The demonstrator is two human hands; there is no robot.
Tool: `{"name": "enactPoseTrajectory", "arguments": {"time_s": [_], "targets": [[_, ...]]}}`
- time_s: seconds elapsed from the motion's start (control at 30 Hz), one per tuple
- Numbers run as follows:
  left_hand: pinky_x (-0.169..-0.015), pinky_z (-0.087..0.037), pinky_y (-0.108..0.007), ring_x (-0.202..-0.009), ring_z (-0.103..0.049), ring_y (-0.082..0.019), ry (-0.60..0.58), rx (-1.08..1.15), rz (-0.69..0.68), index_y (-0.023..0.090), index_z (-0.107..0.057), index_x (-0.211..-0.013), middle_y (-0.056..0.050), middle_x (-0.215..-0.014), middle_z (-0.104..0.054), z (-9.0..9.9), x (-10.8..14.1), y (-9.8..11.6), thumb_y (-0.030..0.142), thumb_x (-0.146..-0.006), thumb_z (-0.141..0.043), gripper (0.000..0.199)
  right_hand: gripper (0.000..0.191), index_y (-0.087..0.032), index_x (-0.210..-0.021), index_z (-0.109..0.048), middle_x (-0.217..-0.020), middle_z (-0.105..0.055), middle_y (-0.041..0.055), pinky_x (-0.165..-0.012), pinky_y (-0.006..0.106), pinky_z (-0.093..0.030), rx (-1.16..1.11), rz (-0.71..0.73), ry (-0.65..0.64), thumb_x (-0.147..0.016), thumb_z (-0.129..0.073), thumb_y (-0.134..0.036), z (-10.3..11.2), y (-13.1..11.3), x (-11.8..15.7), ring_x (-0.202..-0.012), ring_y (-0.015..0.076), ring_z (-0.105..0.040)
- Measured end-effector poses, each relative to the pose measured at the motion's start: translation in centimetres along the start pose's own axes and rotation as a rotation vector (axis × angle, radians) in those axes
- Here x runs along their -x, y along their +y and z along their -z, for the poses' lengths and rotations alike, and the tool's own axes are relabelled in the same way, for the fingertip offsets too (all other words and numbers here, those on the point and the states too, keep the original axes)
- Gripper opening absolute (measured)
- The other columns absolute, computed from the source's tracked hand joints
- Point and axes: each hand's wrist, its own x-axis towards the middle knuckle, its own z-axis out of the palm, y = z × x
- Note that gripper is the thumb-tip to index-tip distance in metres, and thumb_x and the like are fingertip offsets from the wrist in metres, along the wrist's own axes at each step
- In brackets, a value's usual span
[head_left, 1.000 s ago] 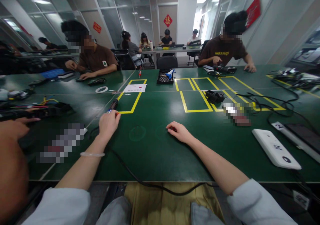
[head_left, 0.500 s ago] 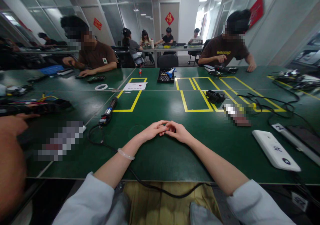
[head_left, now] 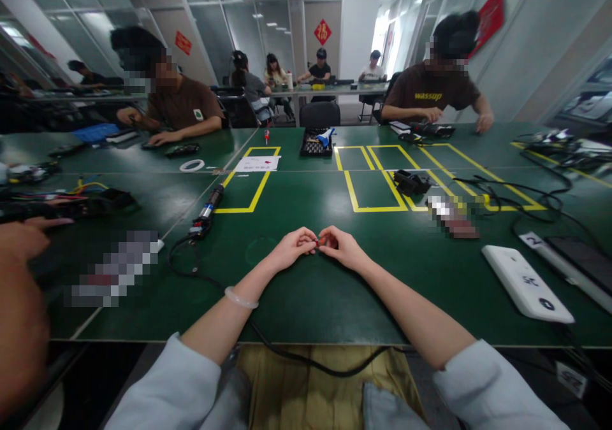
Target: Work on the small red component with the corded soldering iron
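Near the middle of the green table (head_left: 306,302), my left hand (head_left: 295,247) and my right hand (head_left: 340,248) face each other with their fingertips almost meeting. Between the fingertips shows a tiny red and dark piece (head_left: 319,243), too small to name. The fingers of both hands are curled in a pinch round it. A bracelet (head_left: 241,298) sits on my left wrist. Left of my hands lies a dark and silver cylindrical tool (head_left: 207,211) with a black cable.
Yellow tape frames (head_left: 380,209), a black device (head_left: 411,181) and a white power bank (head_left: 527,283) are to the right. A black tray (head_left: 316,143) stands ahead. A co-worker's arm (head_left: 21,309) reaches in at the left; two people sit across the table.
The fingertips of my two hands have drawn slightly apart, and the small red piece between them shows more clearly. The view has shifted slightly.
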Motion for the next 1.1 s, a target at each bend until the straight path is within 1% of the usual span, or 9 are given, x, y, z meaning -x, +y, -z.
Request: {"name": "enactPoseTrajectory", "arguments": {"time_s": [0.1, 0.2, 0.37, 0.47, 0.6, 0.73, 0.87, 1.0, 1.1], "targets": [[-0.074, -0.050, -0.031, -0.077, -0.065, -0.016, -0.016, 0.007, 0.012, 0.012, -0.055, -0.097, -0.007, -0.084, -0.067, 0.0, 0.0, -0.1, 0.040, -0.083, -0.064, 0.033, 0.016, -0.017, -0.093, -0.059, -0.074, -0.059, -0.0012, -0.061, 0.023, -0.042, 0.002, 0.012, 0.005, -0.083, -0.062, -0.029, 0.0, 0.0, 0.0, -0.063, 0.0109, -0.052], [-0.076, -0.051, -0.031, -0.078, -0.066, -0.016, -0.018, -0.033, -0.001, 0.012, -0.055, -0.100, -0.009, -0.088, -0.068, -0.3, 0.2, 0.0, 0.042, -0.085, -0.061, 0.033, 0.016, -0.016, -0.089, -0.061, -0.072, -0.060, -0.0009, -0.061, 0.023, -0.041, -0.008, -0.035, 0.018, -0.086, -0.059, -0.032, 0.1, 0.2, -0.1, -0.063, 0.0112, -0.052], [-0.077, -0.050, -0.028, -0.081, -0.065, -0.015, 0.038, -0.318, -0.137, 0.019, -0.057, -0.106, -0.003, -0.094, -0.069, -0.9, 0.8, 0.9, 0.037, -0.085, -0.062, 0.028, 0.020, -0.015, -0.086, -0.062, -0.067, -0.060, -0.0010, -0.058, 0.023, -0.039, -0.053, -0.127, -0.010, -0.087, -0.056, -0.035, 0.1, 0.4, -0.2, -0.061, 0.0112, -0.053], [-0.080, -0.050, -0.027, -0.085, -0.066, -0.016, 0.063, -0.411, -0.168, 0.021, -0.058, -0.104, -0.003, -0.095, -0.070, -1.1, 1.0, 1.3, 0.036, -0.089, -0.056, 0.022, 0.020, -0.016, -0.087, -0.061, -0.071, -0.061, 0.0001, -0.061, 0.024, -0.041, -0.077, -0.118, -0.011, -0.088, -0.054, -0.035, 0.0, 0.6, -0.3, -0.063, 0.0114, -0.054], [-0.078, -0.050, -0.027, -0.085, -0.066, -0.017, 0.082, -0.446, -0.156, 0.020, -0.058, -0.103, -0.003, -0.093, -0.070, -0.8, 1.0, 1.3, 0.038, -0.090, -0.053, 0.022, 0.027, -0.018, -0.101, -0.055, -0.081, -0.062, -0.0003, -0.063, 0.024, -0.044, -0.200, -0.066, -0.011, -0.082, -0.063, -0.035, -0.2, 0.8, -0.2, -0.065, 0.0106, -0.054], [-0.076, -0.050, -0.027, -0.082, -0.066, -0.016, 0.072, -0.454, -0.144, 0.020, -0.060, -0.102, -0.003, -0.091, -0.070, -0.7, 1.0, 1.2, 0.041, -0.091, -0.051, 0.025, 0.019, -0.017, -0.094, -0.057, -0.076, -0.059, -0.0011, -0.062, 0.023, -0.043, -0.136, -0.046, -0.025, -0.082, -0.061, -0.031, 0.0, 0.7, -0.1, -0.065, 0.0103, -0.052], [-0.079, -0.049, -0.028, -0.080, -0.066, -0.016, 0.086, -0.487, -0.148, 0.019, -0.062, -0.102, -0.003, -0.085, -0.069, -0.6, 1.1, 1.6, 0.042, -0.098, -0.036, 0.035, 0.017, -0.016, -0.092, -0.057, -0.074, -0.058, -0.0013, -0.061, 0.023, -0.042, -0.113, -0.056, -0.018, -0.082, -0.060, -0.030, 0.1, 0.5, -0.1, -0.064, 0.0106, -0.051], [-0.084, -0.049, -0.029, -0.087, -0.066, -0.016, 0.169, -0.512, -0.163, 0.020, -0.060, -0.115, -0.003, -0.095, -0.069, 1.2, 1.0, 1.8, 0.042, -0.099, -0.033, 0.039, 0.018, -0.017, -0.093, -0.056, -0.072, -0.056, -0.0024, -0.060, 0.023, -0.041, -0.110, -0.065, -0.019, -0.081, -0.060, -0.029, 0.2, 0.4, -0.2, -0.063, 0.0104, -0.050], [-0.093, -0.047, -0.032, -0.101, -0.063, -0.018, 0.333, -0.624, -0.162, 0.021, -0.056, -0.123, -0.005, -0.110, -0.067, 4.9, 1.0, 1.2, 0.044, -0.097, -0.036, 0.040, 0.017, -0.017, -0.093, -0.055, -0.072, -0.055, -0.0028, -0.060, 0.023, -0.040, -0.114, -0.066, -0.030, -0.080, -0.060, -0.027, 0.2, 0.4, -0.2, -0.063, 0.0101, -0.049]]}}
